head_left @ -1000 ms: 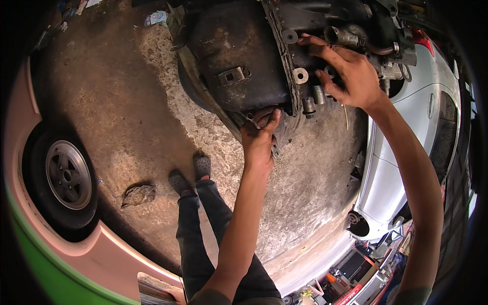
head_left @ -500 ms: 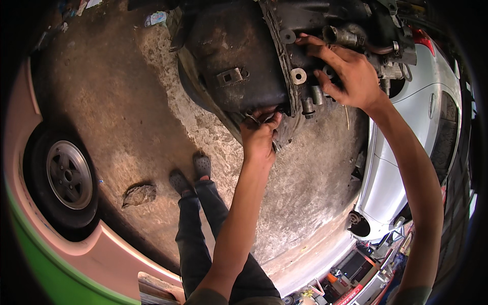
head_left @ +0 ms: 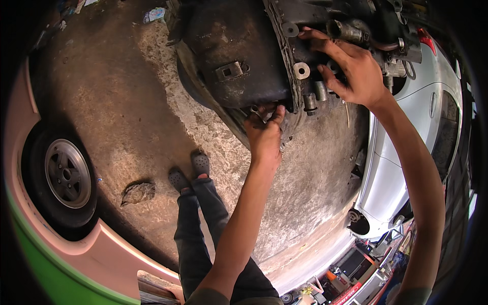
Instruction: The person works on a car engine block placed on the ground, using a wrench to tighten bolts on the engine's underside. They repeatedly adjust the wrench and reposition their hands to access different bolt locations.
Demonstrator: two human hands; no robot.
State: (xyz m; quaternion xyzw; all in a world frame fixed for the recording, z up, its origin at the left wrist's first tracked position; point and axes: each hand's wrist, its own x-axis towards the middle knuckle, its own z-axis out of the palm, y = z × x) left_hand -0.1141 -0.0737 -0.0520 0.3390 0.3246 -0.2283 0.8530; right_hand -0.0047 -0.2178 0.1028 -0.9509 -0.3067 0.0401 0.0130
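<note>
A dark, greasy engine (head_left: 244, 48) with a black oil pan stands in front of me at the top of the view. My left hand (head_left: 265, 136) is closed at the pan's near lower edge, around a slim metal wrench (head_left: 254, 109); most of the wrench is hidden by the fingers. What its end touches cannot be seen. My right hand (head_left: 359, 73) rests on the engine's right side with fingers spread, beside a flange washer (head_left: 302, 70) and a metal pipe stub (head_left: 341, 30). Nothing shows in its grip.
To the left is a pink and green vehicle body with a wheel (head_left: 67, 174). A silver car (head_left: 394, 152) stands on the right. Assorted tools and parts (head_left: 351, 267) lie at the lower right. A dark rag-like lump (head_left: 138, 193) is on the stained concrete floor.
The view has shifted slightly. My left hand has turned a little, with the wrench end still by the pan edge. My right hand keeps its place on the engine.
</note>
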